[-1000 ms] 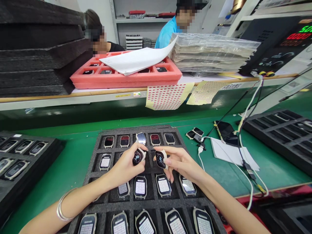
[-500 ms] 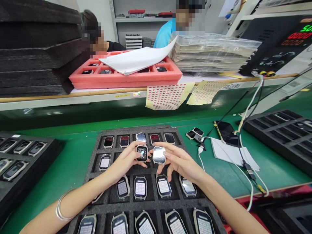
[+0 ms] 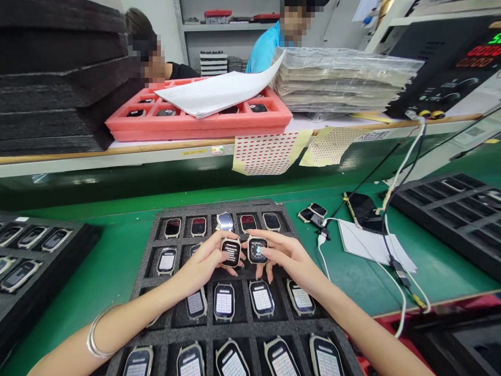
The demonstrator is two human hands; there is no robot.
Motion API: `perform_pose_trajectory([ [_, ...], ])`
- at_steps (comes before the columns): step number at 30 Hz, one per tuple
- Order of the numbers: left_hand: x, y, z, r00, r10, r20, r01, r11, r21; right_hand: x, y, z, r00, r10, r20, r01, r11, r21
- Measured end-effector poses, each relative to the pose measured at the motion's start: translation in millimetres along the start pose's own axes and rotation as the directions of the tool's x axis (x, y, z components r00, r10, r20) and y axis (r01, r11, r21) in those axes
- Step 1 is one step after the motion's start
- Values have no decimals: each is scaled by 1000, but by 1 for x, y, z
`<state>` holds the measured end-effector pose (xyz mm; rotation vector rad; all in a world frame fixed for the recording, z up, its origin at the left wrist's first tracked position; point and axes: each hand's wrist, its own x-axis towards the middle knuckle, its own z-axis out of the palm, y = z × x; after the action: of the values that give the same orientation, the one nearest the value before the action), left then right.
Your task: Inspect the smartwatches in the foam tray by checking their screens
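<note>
Two smartwatch bodies without straps are held side by side over the black foam tray [image 3: 203, 330]. My left hand [image 3: 211, 254] grips one smartwatch [image 3: 231, 253], whose dark screen shows lines of white text. In my right hand [image 3: 284, 253] is the other smartwatch [image 3: 257, 250]; its screen shows a round dial with a bluish figure, and my thumb lies at its right edge. Below the hands, more watches lie in the tray's compartments, such as a watch [image 3: 224, 302] with a white grid on its screen. Along the far row sits a watch [image 3: 199, 226] with a dark screen.
More foam trays with watches stand at the left [image 3: 43, 261] and right [image 3: 450, 209]. Beside my tray lie two watches [image 3: 312, 213], cables, a phone [image 3: 365, 211] and white paper [image 3: 376, 245]. A shelf behind bears a red foam tray [image 3: 199, 130]; two people are beyond it.
The left watch's screen has gone from a dial to lines of text. The right watch's screen has gone from bright white to a dark dial. Both hands stay nearly in place.
</note>
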<state>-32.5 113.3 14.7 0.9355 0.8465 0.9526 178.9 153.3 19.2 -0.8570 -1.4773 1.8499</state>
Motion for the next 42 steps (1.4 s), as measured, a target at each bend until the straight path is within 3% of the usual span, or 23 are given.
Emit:
perform_pose_trajectory([
  [9,-1,6,4,999,-20,28,19,999,44,-1,-2,5,998,-23,-67,14,992,-128],
  [15,-1,9,2,999,39,15,-39,999,1,-3,-2,2,999,-17,40,22,993,-113],
  [19,-1,10,1,998,56,-6,-56,998,-16,5,-2,-9,995,34,93,-8,964,-264],
  [21,0,11,1,999,52,-11,-53,999,-11,10,-3,-14,995,32,96,15,893,-450],
  [25,1,10,3,999,49,-17,-49,999,4,16,-8,-18,983,-111,146,183,628,-757],
  [28,2,9,2,998,57,-15,-57,998,7,16,-11,-15,959,-180,217,280,528,-801],
  [32,3,10,2,998,61,-28,-60,998,15,12,-9,-14,941,-217,259,334,480,-811],
  [36,2,13,3,998,38,-47,-36,999,28,2,-13,-21,942,-245,229,310,376,-873],
  [39,2,14,4,998,24,-60,-22,999,27,-9,-19,-30,952,-266,154,206,182,-961],
  [42,2,13,5,998,30,-55,-29,999,22,-17,-19,-32,977,-198,83,78,-30,-996],
])
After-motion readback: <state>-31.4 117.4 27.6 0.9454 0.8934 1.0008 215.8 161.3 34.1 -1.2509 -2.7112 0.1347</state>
